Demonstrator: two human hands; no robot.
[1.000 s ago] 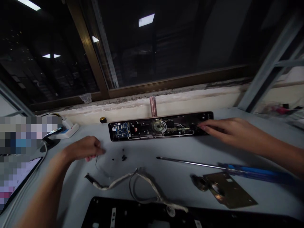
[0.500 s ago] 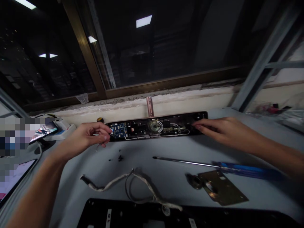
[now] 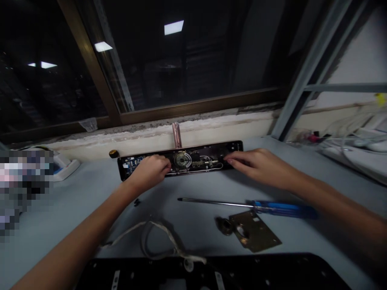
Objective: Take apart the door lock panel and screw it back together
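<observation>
Grey tabletop [image 3: 81,191] is spread beneath everything, bounded at the back by a pale wall [image 3: 145,141], its near side covered by a broad black panel [image 3: 248,268]. Near the wall the long open housing [image 3: 214,151] is laid, insides up, and both hands are brought to it, well apart from each other: the left hand [image 3: 152,169] is curled over its left half, fingertips bunched; the right hand [image 3: 256,165] is poised at the right end, thumb and fingers nearly meeting. Whether anything is pinched by either cannot be told. Steadiness at the right end seems called for, with only light pressure put on the parts inside. Backward room is limited by the wall; freer space is offered leftward, while the near side is hemmed by the screwdriver [image 3: 256,206], a pale cable [image 3: 169,233] and a metal plate [image 3: 256,231]. Small dark bits [image 3: 137,202], near the left forearm, are best left unbrushed.
</observation>
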